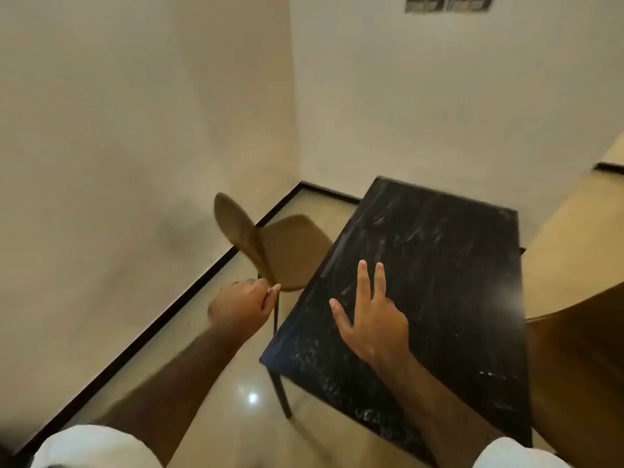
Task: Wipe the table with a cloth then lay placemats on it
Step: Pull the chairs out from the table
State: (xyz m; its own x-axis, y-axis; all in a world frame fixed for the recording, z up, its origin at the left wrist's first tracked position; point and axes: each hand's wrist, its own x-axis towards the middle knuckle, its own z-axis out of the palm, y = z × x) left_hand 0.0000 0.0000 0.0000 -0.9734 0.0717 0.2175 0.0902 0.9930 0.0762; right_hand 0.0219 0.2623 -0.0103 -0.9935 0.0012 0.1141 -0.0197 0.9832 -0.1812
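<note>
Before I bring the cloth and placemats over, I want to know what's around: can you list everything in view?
table: one, black marbled top with pale streaks, dark legs, centre right, bare.
chair: one, tan, at the table's left side, near the wall.
brown curved surface: one, right edge; cannot tell what it is.
floor: glossy beige tile, black skirting along the wall.
pictures: dark, top of the far wall, cut off.
cloth, placemats: none seen.
left hand: curled at the chair's back edge; grip unclear.
right hand: open, fingers spread over the table.
</note>
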